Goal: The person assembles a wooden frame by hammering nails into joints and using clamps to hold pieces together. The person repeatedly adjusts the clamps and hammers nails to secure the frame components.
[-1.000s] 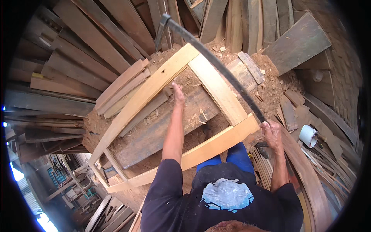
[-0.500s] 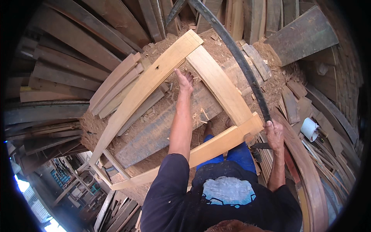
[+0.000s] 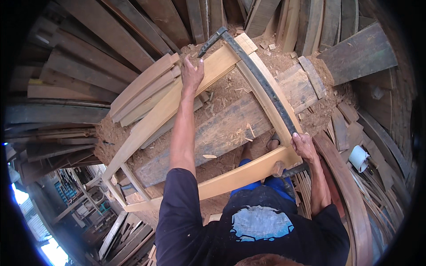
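Boards (image 3: 104, 33) stacked around, sawdust (image 3: 106, 155) beneath. Wooden frame (image 3: 239, 175) before me, appears assembled. Clamp (image 3: 267, 88) spans its right end; tightness unconfirmed. My right hand (image 3: 304, 146) grasps bar; left hand (image 3: 192, 75) unclenched, fingers spread, near hooked end (image 3: 212, 42).

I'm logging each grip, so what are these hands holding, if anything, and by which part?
The right hand grips the dark bar clamp by its bar, near the end closer to the body. The left hand appears open, holding nothing.
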{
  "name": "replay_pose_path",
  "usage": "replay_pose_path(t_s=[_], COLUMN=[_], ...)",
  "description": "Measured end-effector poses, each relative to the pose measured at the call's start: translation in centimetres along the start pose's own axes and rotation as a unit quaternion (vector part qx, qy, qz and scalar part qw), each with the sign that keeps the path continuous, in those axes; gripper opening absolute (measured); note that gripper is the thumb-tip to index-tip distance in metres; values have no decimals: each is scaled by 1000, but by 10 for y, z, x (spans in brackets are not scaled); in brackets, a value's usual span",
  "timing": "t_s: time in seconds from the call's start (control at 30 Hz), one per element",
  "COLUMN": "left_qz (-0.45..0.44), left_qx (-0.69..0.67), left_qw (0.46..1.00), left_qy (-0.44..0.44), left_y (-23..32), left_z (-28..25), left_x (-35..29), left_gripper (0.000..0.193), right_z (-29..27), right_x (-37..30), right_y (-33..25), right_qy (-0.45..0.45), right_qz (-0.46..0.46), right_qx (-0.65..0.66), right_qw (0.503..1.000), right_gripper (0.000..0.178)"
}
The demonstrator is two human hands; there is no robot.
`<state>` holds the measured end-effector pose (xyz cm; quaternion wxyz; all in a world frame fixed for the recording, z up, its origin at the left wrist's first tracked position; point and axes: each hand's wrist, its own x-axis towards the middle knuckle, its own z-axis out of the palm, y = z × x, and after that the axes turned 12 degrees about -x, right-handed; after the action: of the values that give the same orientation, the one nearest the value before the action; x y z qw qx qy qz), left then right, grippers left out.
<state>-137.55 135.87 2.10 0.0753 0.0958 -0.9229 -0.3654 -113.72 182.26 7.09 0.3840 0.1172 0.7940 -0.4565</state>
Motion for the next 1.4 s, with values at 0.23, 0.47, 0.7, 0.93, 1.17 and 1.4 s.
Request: replay_pose_path(t_s=[0.23,0.47,0.7,0.93,1.17,1.4], left_qz=[-28,-9,-6,-32,-28,21], left_qx=[35,46,1,45,39,115], left_qw=[985,983,990,984,980,974], left_qy=[-164,-180,-140,-169,-191,-194], left_y=[-24,-32,-29,-16,-48,-47], left_z=[25,42,45,39,22,28], left_x=[56,58,56,54,45,48], left_gripper=[72,49,44,44,49,50], right_z=[5,29,31,49,81,110], right_x=[-5,-3,-8,-19,-39,-56], right_y=[3,24,15,15,0,10], right_qy=[-53,-38,-27,-7,95,201], right_qz=[4,26,42,27,47,-36], right_qx=[-47,-22,-8,-100,-223,-239], right_qw=[998,999,999,995,969,949], right_gripper=[55,57,55,42,40,45])
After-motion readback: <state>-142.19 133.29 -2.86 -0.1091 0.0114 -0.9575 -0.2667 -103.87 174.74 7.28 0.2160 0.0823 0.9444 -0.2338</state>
